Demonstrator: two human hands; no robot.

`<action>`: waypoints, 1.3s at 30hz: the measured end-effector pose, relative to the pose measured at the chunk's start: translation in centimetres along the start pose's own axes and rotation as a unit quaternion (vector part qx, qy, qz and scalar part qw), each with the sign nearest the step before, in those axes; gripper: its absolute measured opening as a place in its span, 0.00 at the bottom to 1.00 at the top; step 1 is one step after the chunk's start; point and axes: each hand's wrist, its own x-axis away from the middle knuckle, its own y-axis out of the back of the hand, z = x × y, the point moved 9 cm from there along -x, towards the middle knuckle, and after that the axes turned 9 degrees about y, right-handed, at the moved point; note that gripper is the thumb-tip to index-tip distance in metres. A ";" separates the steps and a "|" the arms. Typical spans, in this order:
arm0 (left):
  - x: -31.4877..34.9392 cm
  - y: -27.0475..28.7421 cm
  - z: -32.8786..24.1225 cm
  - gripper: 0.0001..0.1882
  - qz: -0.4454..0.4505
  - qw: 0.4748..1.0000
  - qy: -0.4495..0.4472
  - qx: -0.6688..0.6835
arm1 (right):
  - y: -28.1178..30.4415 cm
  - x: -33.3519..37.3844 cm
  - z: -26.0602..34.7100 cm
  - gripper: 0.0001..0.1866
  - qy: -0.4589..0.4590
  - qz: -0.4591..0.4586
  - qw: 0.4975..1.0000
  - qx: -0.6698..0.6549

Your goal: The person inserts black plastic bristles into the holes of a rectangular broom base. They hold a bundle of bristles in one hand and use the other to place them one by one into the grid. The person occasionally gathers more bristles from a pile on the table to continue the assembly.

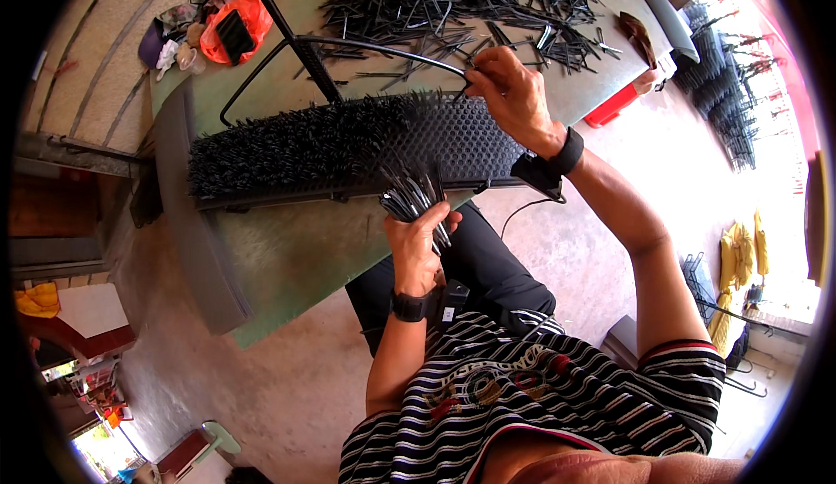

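Observation:
My left hand (416, 244) is closed around a bundle of thin black strips (411, 195), their ends fanning up toward a long black perforated panel (483, 140). Dense black bristles (287, 146) cover the panel's left and middle parts; bare holes show on its right. Above that bare part, my right hand (521, 105) has thumb and fingers pinched together, close to a curved black metal rod (383, 47). What the pinch holds is too small to make out. A black band circles each wrist.
Loose black strips (418, 0) lie heaped across the greenish table (296, 284). An orange-red bag (252, 27) with a dark phone-like slab sits at the far left. A red container (612, 105) stands beyond the table's right edge. Dark bristly pieces (723, 83) are stacked farther right.

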 end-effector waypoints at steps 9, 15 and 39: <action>-0.3 -0.2 0.0 0.09 -0.002 1.000 0.002 0.014 | -2.1 -0.3 -2.5 0.07 0.028 0.062 0.997 0.044; 0.0 -0.7 -0.5 0.09 -0.004 0.999 0.001 0.039 | -4.4 -0.9 -1.5 0.04 0.161 0.176 0.962 0.137; -0.7 -1.0 0.0 0.13 -0.010 1.000 -0.018 0.001 | -0.2 0.1 -1.9 0.06 -0.018 0.013 1.000 0.003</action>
